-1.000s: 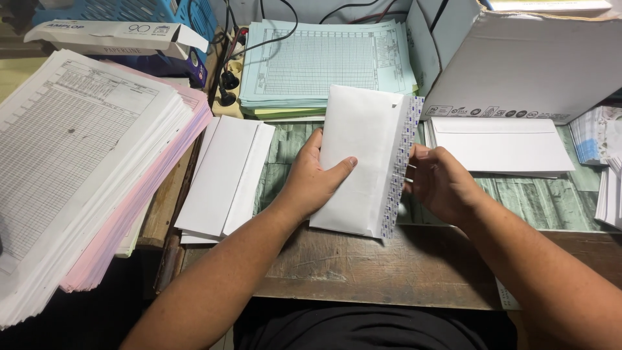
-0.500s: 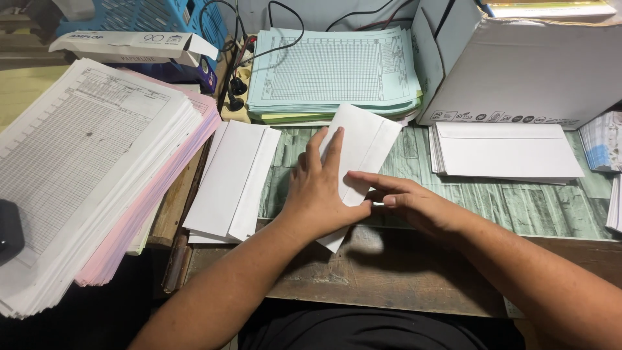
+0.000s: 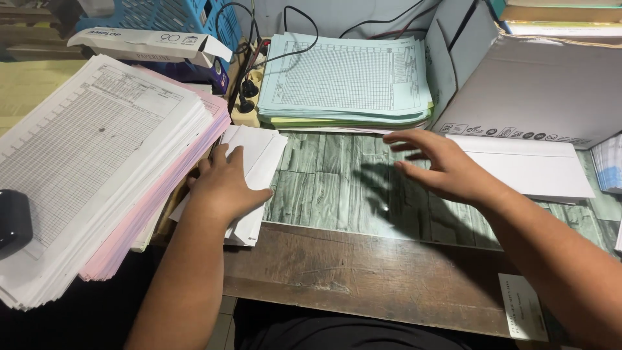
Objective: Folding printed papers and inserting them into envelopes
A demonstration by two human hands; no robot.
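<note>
My left hand (image 3: pixel 227 185) lies flat on a small pile of white envelopes (image 3: pixel 259 155) at the left of the desk, pressing the top one down. My right hand (image 3: pixel 437 165) hovers with fingers spread above the green wood-pattern desk mat (image 3: pixel 330 188), holding nothing. It is just left of a second pile of white envelopes (image 3: pixel 531 170) that lies under the edge of a white cardboard box (image 3: pixel 538 91).
A thick stack of white and pink printed forms (image 3: pixel 97 162) fills the left side, with a black object (image 3: pixel 13 220) on it. A stack of pale blue forms (image 3: pixel 346 81) lies at the back beside a power strip with plugs (image 3: pixel 246 97). A blue basket (image 3: pixel 162 16) stands behind.
The white envelope held in both hands over the mat has been moved left onto the left pile under my left hand. My right hand let go and moved right toward the other pile.
</note>
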